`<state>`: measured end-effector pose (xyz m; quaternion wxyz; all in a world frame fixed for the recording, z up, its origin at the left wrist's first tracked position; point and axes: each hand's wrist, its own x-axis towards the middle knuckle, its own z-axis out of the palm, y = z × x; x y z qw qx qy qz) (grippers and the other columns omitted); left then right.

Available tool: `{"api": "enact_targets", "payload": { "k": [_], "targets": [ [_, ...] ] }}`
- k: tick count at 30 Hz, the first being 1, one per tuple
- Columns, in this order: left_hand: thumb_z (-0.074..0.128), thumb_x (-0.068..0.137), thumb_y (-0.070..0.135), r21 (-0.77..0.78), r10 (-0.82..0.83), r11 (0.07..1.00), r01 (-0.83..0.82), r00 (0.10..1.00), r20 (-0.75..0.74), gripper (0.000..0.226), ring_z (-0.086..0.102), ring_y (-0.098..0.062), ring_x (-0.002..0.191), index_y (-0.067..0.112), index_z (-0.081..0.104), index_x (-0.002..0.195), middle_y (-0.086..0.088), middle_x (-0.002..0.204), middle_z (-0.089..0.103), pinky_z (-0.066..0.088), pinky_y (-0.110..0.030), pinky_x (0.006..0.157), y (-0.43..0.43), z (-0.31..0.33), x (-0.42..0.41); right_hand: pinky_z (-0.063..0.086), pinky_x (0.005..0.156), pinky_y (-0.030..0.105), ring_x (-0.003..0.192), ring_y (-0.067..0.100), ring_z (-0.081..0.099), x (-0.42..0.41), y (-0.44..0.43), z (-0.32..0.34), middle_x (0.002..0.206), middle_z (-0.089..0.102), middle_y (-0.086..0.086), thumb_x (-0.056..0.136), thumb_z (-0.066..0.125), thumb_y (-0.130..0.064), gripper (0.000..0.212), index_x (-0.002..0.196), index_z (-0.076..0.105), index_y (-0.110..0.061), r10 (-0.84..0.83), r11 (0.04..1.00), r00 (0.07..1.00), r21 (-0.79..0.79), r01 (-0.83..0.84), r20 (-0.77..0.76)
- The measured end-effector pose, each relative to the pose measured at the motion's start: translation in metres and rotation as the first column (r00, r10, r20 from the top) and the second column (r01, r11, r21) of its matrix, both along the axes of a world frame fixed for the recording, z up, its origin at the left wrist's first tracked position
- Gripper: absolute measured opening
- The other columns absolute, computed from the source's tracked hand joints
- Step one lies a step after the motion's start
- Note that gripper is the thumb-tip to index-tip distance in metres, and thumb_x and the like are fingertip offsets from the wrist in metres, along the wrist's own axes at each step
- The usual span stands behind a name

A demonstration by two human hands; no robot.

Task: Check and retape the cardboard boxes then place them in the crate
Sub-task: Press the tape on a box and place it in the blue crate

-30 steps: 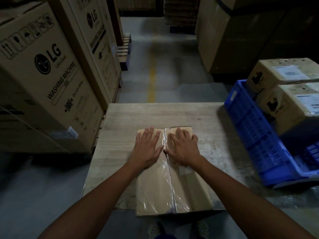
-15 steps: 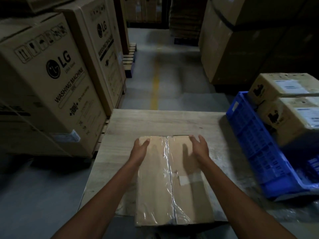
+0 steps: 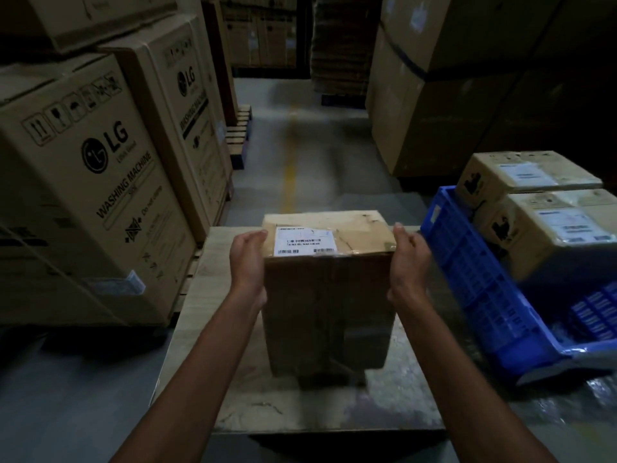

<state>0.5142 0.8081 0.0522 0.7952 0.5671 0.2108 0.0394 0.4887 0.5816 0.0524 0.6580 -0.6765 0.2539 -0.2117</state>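
A brown cardboard box (image 3: pixel 329 295) stands tipped up on the wooden table (image 3: pixel 207 295), its taped face turned toward me and a white shipping label on its upper face. My left hand (image 3: pixel 248 262) presses against the box's left side and my right hand (image 3: pixel 409 262) against its right side, so both hold it between them. The blue plastic crate (image 3: pixel 474 282) sits at the table's right and holds two labelled cardboard boxes (image 3: pixel 547 235).
Large washing machine cartons (image 3: pixel 86 182) stand on pallets to the left. More big cartons (image 3: pixel 434 95) rise at the back right. A grey floor aisle with a yellow line (image 3: pixel 290 168) runs ahead between them.
The box lay flat with my palms on its taped seam; my hands moved to its sides and tipped it up on end, showing the labelled face.
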Motion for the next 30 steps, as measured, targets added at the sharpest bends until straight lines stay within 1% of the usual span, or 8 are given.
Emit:
{"api": "enact_targets", "payload": {
  "k": [3,8,11,14,17,20,24,30],
  "targets": [
    [0.059,0.095,0.015,0.208,0.023,0.977,-0.041,0.996,0.088,0.025,0.067,-0.019,0.091,0.013,0.057,0.119,-0.007,0.107,0.066,0.057,-0.036,0.075,-0.009,0.004,-0.019,0.056,0.087,0.042,0.1,0.018,0.063,-0.011,0.002,0.0,0.107,0.062,-0.003,0.097,0.061,-0.033,0.005,0.099,0.057,-0.032,-0.008,0.998,1.0,-0.055,0.008,0.005],
    [0.068,0.092,0.016,0.523,0.006,0.847,-0.092,0.987,0.164,0.027,0.061,-0.021,0.106,0.02,0.056,0.115,-0.007,0.119,0.062,0.054,-0.038,0.087,-0.002,-0.04,-0.047,0.048,0.064,0.023,0.088,0.007,0.062,-0.043,0.008,-0.026,0.107,0.063,0.0,0.095,0.064,-0.026,0.019,0.111,0.054,-0.025,-0.033,0.996,0.996,-0.089,0.025,-0.088],
    [0.068,0.092,0.019,0.603,-0.041,0.795,-0.072,0.984,0.172,0.028,0.059,-0.02,0.106,0.019,0.057,0.118,-0.006,0.121,0.06,0.053,-0.042,0.092,0.001,-0.038,-0.05,0.051,0.066,0.026,0.09,0.012,0.064,-0.049,0.004,-0.029,0.11,0.064,0.003,0.096,0.064,-0.029,0.025,0.117,0.052,-0.025,-0.007,0.992,0.995,-0.128,-0.006,-0.103],
    [0.062,0.092,0.016,0.8,-0.133,0.575,-0.172,0.945,0.3,0.03,0.053,-0.025,0.114,0.008,0.059,0.121,-0.011,0.124,0.053,0.047,-0.032,0.093,0.001,-0.027,-0.055,0.057,0.081,0.038,0.105,0.018,0.061,-0.05,0.004,-0.025,0.122,0.057,0.0,0.094,0.064,-0.029,0.033,0.124,0.052,-0.023,0.016,0.956,0.992,-0.29,-0.053,-0.129],
    [0.055,0.091,0.02,0.885,-0.392,0.311,-0.345,0.802,0.45,0.034,0.051,-0.031,0.12,0.004,0.063,0.12,-0.017,0.124,0.057,0.046,-0.041,0.1,0.002,-0.026,-0.065,0.052,0.088,0.053,0.11,0.02,0.054,-0.061,0.012,-0.017,0.122,0.054,0.0,0.091,0.061,-0.028,0.035,0.125,0.054,-0.02,0.045,0.769,0.998,-0.637,-0.056,-0.034],
    [0.051,0.094,0.028,0.945,-0.563,0.132,-0.301,0.761,0.321,0.042,0.045,-0.033,0.135,0.008,0.062,0.13,-0.017,0.139,0.055,0.034,-0.053,0.113,-0.002,-0.037,-0.076,0.049,0.096,0.051,0.116,0.023,0.056,-0.075,0.026,-0.02,0.129,0.06,0.005,0.092,0.056,-0.033,0.039,0.128,0.059,-0.018,0.214,0.567,0.977,-0.815,-0.117,0.009],
    [0.03,0.099,0.059,0.98,-0.599,-0.182,-0.085,0.8,-0.041,0.065,0.033,-0.03,0.147,0.021,0.045,0.15,-0.011,0.159,0.037,0.014,-0.046,0.118,-0.004,-0.044,-0.081,0.027,0.116,0.051,0.142,0.029,0.043,-0.082,0.037,-0.038,0.151,0.051,0.008,0.101,0.032,-0.052,0.055,0.141,0.057,-0.023,0.313,0.243,0.92,-0.916,-0.318,-0.236],
    [0.017,0.096,0.068,0.985,-0.572,-0.167,0.051,0.809,-0.139,0.073,0.031,-0.026,0.148,0.028,0.042,0.151,-0.005,0.16,0.036,0.02,-0.046,0.117,-0.007,-0.034,-0.08,0.029,0.113,0.046,0.14,0.026,0.045,-0.081,0.028,-0.036,0.146,0.056,0.003,0.102,0.031,-0.052,0.051,0.132,0.064,-0.027,0.329,0.267,0.904,-0.891,-0.367,-0.274]
  ]
}}
